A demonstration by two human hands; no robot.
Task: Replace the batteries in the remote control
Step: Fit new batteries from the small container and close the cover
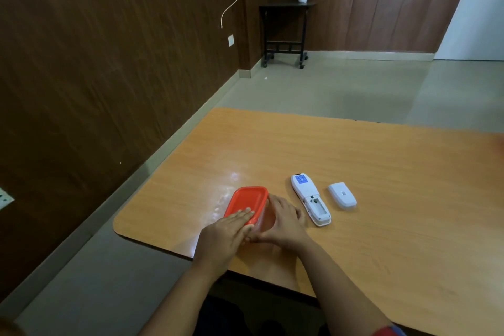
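- Left hand [227, 229]: flat, fingers extended, pressing on the red lid [246, 203]; gripping nothing.
- Right hand [283, 222]: curled around the near right side of the clear container [266, 219], bracing it. Likely steadying the box so the lid can come off or seat.
- Container contents hidden; batteries not visible.
- Remote control [311, 199]: white, smooth plastic, face down just right of the hand, battery bay open, apparently empty.
- Battery cover [342, 195]: rounded white shell, set beside the remote, apart.
- Table [381, 172]: glossy wood-grain laminate, rounded corner.
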